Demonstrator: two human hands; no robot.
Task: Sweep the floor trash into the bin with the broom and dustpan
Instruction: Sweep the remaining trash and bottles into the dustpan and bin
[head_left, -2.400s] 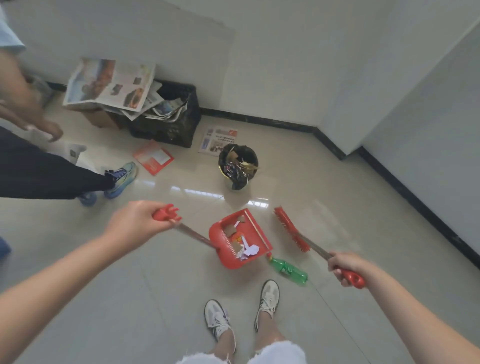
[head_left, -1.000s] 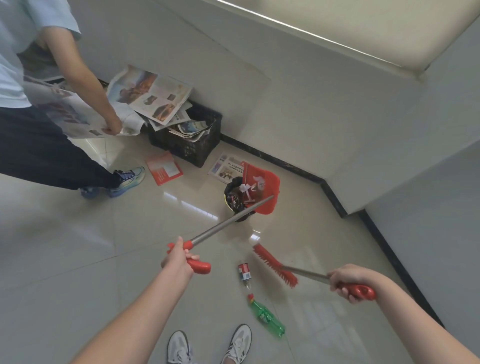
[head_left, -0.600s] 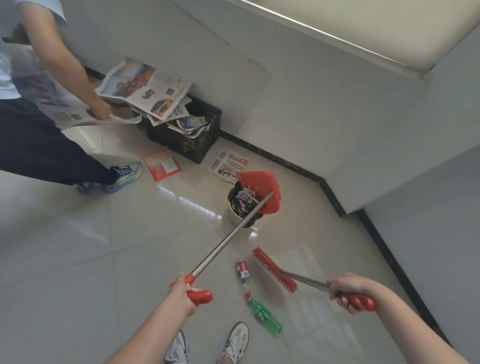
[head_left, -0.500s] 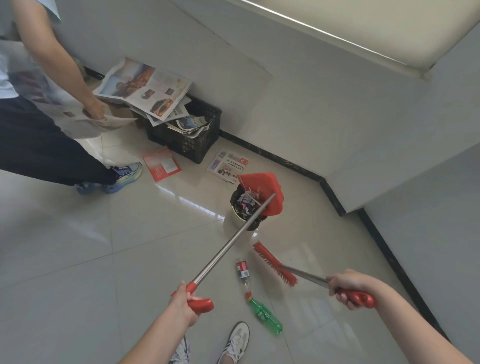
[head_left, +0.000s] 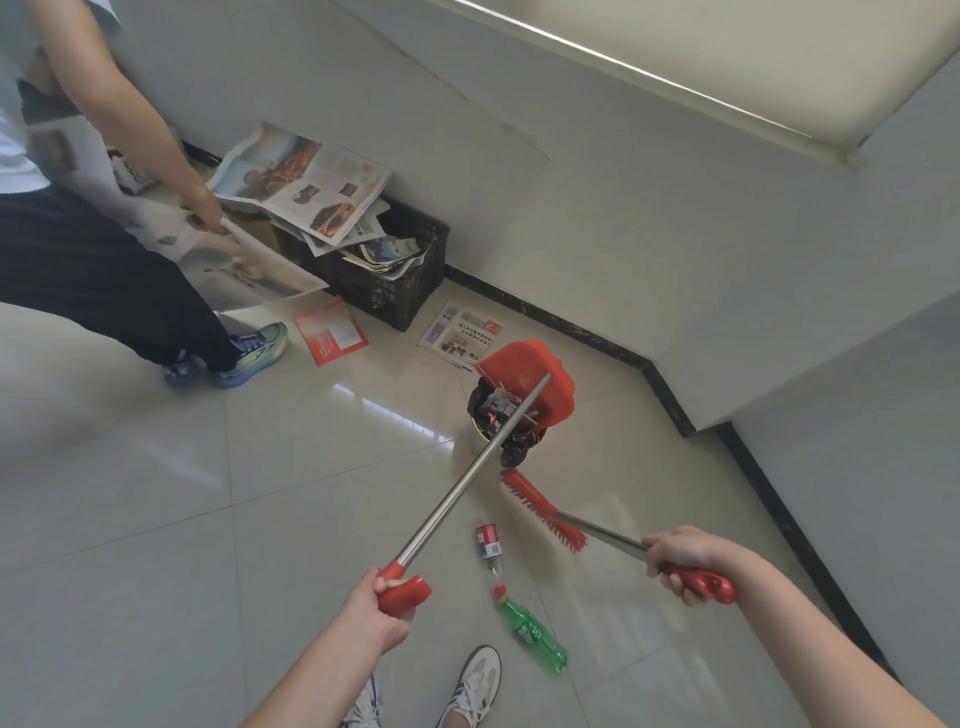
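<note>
Head view of a tiled floor at the corner of a white-walled room. The left hand is closed around the red end of the dustpan's metal handle; its grip is tight on that handle. The handle runs up and to the right to the red dustpan, which is tipped, mouth down, over the bin. The bin is a small round one lined with a black bag, standing on the floor near the black skirting, with scraps of trash visible at its mouth.

The right hand is closed around the red handle of the broom; its grip holds that handle firmly. The red brush head lies low over the floor just on the near side of the bin, apart from the dustpan.

Trash on the floor: a small red can beside the brush head, and a green plastic bottle with a red cap, lying on its side nearer the wearer's white shoes.

At upper left a second person in dark trousers and blue-green trainers holds a sheet of newspaper. Beside that person stands a black crate heaped with newspapers. A red leaflet and a printed sheet lie flat on the floor near the crate.
</note>
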